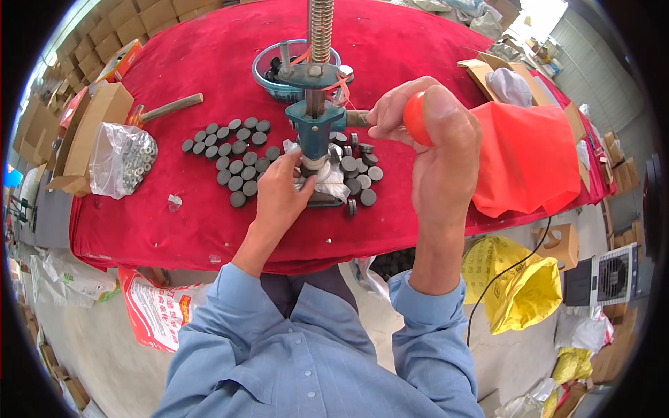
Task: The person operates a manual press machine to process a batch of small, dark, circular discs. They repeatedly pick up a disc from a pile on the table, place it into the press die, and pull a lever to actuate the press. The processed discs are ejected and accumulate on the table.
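A teal hand press [316,132] with a tall spring stands on the red cloth in front of me. My right hand [439,132] is closed round the red ball knob [417,118] of its lever. At the foot of the press, my left hand [282,184] has its fingers bent round a small dark round piece [306,172] under the ram; the fingertips are partly hidden. White crumpled plastic [333,182] lies around the base. Several black round discs [237,167] are spread left of the press, and more black discs [359,174] lie to its right.
A blue basket [261,76] with black parts stands behind the press. Leftward are a hammer [171,108], a clear bag of metal parts [125,160] and a cardboard box [104,111]. A red-orange cloth bag [526,160] lies at right. A yellow sack [519,285] sits on the floor.
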A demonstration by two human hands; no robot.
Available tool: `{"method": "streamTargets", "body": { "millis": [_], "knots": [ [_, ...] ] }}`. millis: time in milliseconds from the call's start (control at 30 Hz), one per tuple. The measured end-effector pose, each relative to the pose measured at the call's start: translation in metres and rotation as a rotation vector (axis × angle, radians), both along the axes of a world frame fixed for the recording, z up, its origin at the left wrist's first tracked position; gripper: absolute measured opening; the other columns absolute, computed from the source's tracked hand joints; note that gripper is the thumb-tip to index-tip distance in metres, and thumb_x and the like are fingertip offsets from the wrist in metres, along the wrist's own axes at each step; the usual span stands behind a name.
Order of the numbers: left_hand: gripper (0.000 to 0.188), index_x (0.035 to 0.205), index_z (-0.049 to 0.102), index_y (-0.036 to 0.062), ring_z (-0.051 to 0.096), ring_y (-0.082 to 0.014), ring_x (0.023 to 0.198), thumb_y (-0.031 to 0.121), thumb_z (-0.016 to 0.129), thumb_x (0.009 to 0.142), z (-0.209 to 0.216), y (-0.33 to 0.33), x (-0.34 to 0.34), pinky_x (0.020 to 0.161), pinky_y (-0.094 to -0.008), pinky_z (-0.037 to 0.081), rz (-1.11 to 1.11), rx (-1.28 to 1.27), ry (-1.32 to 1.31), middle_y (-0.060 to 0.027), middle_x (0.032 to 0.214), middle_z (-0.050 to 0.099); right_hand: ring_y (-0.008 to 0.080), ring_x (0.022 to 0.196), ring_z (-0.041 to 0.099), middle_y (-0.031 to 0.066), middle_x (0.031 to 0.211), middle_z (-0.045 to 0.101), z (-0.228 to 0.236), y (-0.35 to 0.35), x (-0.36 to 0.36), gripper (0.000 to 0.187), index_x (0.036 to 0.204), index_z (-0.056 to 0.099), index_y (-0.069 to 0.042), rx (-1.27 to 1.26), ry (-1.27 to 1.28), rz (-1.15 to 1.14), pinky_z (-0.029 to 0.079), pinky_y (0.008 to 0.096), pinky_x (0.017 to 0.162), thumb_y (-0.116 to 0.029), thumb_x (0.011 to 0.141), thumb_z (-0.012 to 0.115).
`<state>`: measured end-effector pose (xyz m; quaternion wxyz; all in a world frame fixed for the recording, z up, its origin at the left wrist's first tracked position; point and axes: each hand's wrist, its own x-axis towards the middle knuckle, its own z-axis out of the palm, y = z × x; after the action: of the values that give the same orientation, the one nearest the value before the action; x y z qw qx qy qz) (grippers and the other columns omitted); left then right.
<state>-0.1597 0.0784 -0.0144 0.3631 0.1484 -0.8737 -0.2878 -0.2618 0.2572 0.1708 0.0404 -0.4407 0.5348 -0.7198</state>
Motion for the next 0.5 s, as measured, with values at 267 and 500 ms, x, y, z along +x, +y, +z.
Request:
{"method": "streamTargets", "body": {
  "millis": [267, 500],
  "knots": [
    [0.057, 0.132, 0.061, -0.0007, 0.068, -0.0302, 0.094, 0.006, 0.083, 0.079, 0.004, -0.002, -0.004, 0.082, -0.041, 0.056, -0.016, 0.05, -0.048, -0.0138, 0.113, 0.07, 0.0023, 0.067, 0.043, -0.0046, 0.071, 0.053, -0.012, 0.0, 0.006, 0.039, 0.081, 0.063, -0.002, -0.111, -0.049, 0.008, 0.031, 0.0244, 0.059, -0.035, 0.102, 0.062],
    [0.043, 0.124, 0.071, 0.0064, 0.059, -0.0359, 0.119, 0.005, 0.071, 0.081, -0.014, -0.055, -0.003, 0.097, -0.049, 0.049, 0.157, -0.356, -0.203, -0.0152, 0.13, 0.066, 0.002, 0.063, 0.044, -0.0041, 0.069, 0.054, -0.021, -0.002, 0.012, 0.037, 0.084, 0.065, -0.001, -0.16, -0.01, 0.036, 0.031, 0.0237, 0.056, -0.034, 0.1, 0.062]
  ]
}}
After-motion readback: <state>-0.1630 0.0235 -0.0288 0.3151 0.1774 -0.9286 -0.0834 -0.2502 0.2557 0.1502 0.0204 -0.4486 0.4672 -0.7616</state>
